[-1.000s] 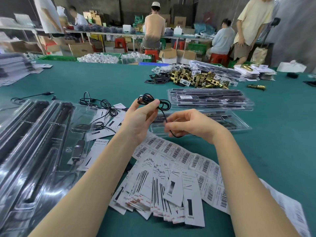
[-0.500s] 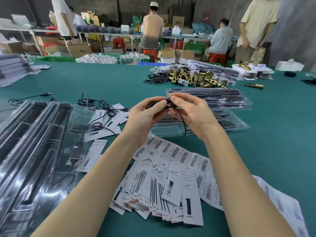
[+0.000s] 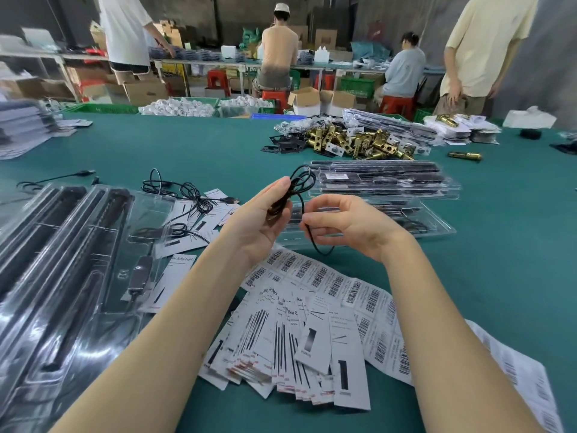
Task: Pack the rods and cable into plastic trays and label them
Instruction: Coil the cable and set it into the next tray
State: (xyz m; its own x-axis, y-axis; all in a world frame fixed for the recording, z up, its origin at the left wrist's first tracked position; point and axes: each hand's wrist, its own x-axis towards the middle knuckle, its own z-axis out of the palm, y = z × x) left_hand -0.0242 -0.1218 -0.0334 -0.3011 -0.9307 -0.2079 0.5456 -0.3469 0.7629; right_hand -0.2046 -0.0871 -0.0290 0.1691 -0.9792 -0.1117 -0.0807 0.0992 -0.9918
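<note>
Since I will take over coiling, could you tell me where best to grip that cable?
Pinch the cable at the bunched strands crossing the left hand, coming from the right: the loops gather there, while the tail by the right hand hangs loose.

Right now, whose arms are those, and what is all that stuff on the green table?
The arms belong to a person wearing a camera on their head, so the one picture looks forward and down, just as they see.

The left hand holds a coiled black cable. The right hand pinches the loose end hanging from it.

On the green table lie white paper cards and a sheet of barcode stickers close to the person. On the left are clear plastic trays with long black rods inside. Just behind the hands sits another tray, with a stack of packed trays further back, then a pile of brass parts.

Other workers are at the tables behind.
</note>
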